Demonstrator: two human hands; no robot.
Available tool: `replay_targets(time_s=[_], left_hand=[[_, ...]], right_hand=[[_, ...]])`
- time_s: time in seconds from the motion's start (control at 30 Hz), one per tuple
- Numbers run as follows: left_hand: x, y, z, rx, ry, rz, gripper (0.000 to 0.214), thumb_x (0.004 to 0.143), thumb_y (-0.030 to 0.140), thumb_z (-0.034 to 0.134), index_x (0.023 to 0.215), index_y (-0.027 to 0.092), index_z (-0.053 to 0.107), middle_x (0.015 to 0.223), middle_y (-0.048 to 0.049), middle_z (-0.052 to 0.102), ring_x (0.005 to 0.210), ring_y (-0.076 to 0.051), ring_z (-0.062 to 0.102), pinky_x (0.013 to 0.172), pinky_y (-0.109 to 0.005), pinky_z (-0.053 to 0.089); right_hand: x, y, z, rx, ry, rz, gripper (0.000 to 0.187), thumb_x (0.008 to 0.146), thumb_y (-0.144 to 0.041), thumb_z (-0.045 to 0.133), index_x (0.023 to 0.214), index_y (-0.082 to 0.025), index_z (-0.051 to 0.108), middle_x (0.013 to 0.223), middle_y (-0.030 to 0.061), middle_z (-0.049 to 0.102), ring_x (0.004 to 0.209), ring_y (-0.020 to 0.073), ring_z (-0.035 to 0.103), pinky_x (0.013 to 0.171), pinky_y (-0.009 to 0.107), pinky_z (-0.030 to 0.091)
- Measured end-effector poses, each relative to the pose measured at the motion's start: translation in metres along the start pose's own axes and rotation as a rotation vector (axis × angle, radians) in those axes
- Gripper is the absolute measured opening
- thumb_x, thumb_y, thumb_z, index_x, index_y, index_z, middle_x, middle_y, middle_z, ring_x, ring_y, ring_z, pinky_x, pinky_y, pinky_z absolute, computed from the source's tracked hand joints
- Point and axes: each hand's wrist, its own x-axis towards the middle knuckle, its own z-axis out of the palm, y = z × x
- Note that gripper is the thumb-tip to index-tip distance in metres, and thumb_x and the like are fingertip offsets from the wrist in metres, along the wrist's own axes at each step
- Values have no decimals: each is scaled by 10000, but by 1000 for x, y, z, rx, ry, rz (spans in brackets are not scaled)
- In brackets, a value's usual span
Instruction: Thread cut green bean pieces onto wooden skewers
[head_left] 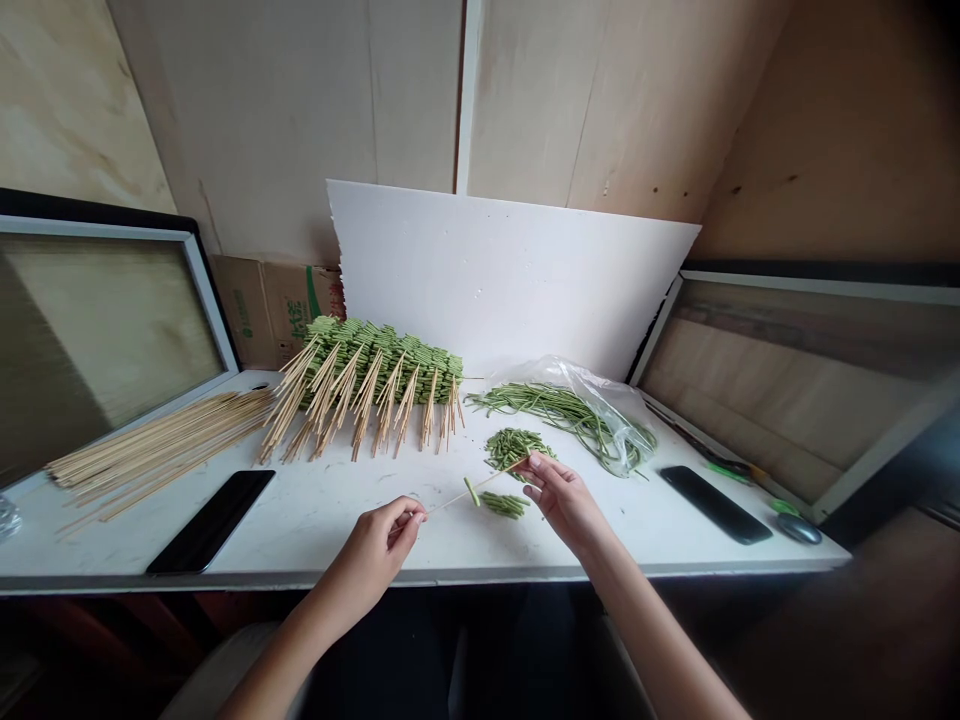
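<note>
My left hand [379,545] pinches the near end of a thin bamboo skewer [457,496] above the white table [315,520]. One short green bean piece [471,490] is threaded on the skewer. My right hand [562,500] is closed at the skewer's far tip, fingers pinched there beside a small heap of cut bean pieces [514,445]. A few more cut pieces [504,505] lie under the skewer.
Finished bean skewers [367,380] are stacked at the back, loose bamboo sticks [150,450] lie left. Long green beans [562,408] spill from a plastic bag [607,410]. Two dark phones [211,520] [714,503] lie on the table. A white board [510,280] leans behind.
</note>
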Motion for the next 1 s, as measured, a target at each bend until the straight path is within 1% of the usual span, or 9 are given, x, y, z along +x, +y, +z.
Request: replay_targets(time_s=[0.13,0.23,0.37,0.5,0.6,0.7,0.83,0.9,1.0], left_hand=[[0,-4,1,20,-3,17,320,1019,453,456,959,202,644,718,0,551,643,-157,497,613,-243,407],[0,-5,2,23,0,22,315,1019,447,455,960,204,647,719,1,558,644,-158,500,616,-240,404],[0,-6,1,24,-3,23,318,1029,433,446,964,199,650,735,-5,565,655,-157,497,624,-241,404],[1,-7,3,3,-3,24,304,1034,423,461,961,194,647,747,-3,567,668,-150,495,637,-242,406],[0,-4,7,-39,-13,29,298,1033,425,476,967,194,653,753,-3,577,671,-146,502,632,-239,403],[-1,-2,10,-57,-4,24,303,1032,430,479,984,192,660,729,3,563,634,-138,472,592,-236,379],[-2,0,11,-33,17,32,308,1034,424,472,985,185,659,724,1,560,628,-137,470,597,-239,387],[-2,2,12,-19,19,31,306,1036,419,465,983,187,658,731,-1,572,628,-138,476,598,-240,389],[-2,3,14,-14,21,27,299,1035,416,464,977,192,654,731,1,577,623,-139,479,590,-240,386]], right_hand=[[-1,0,3,-31,29,-28,330,690,-447,924,891,-216,801,983,85,793,1077,279,696,734,312,538],[-2,2,5,-55,45,-37,349,684,-469,920,878,-207,796,995,104,793,1107,303,687,733,329,542],[-2,4,7,-51,42,-33,329,698,-463,913,883,-217,797,1017,105,791,1177,312,662,726,313,550],[-4,11,10,-47,47,-28,333,686,-446,927,893,-215,806,1020,101,785,1191,315,657,721,304,557],[-8,23,18,-89,0,-19,316,694,-442,924,861,-198,813,1028,105,773,1153,316,669,743,323,568],[-12,35,26,-118,-60,-31,297,737,-464,894,848,-200,815,1009,91,759,1082,285,671,791,340,562],[-15,41,30,-193,-40,-100,300,752,-492,878,792,-204,804,977,61,748,910,221,659,834,348,522],[-17,43,32,-232,-38,-119,291,755,-482,879,771,-203,799,976,55,746,913,215,645,868,349,503],[-19,45,34,-250,-56,-99,274,763,-474,875,767,-210,802,933,47,747,924,216,635,888,349,490]])
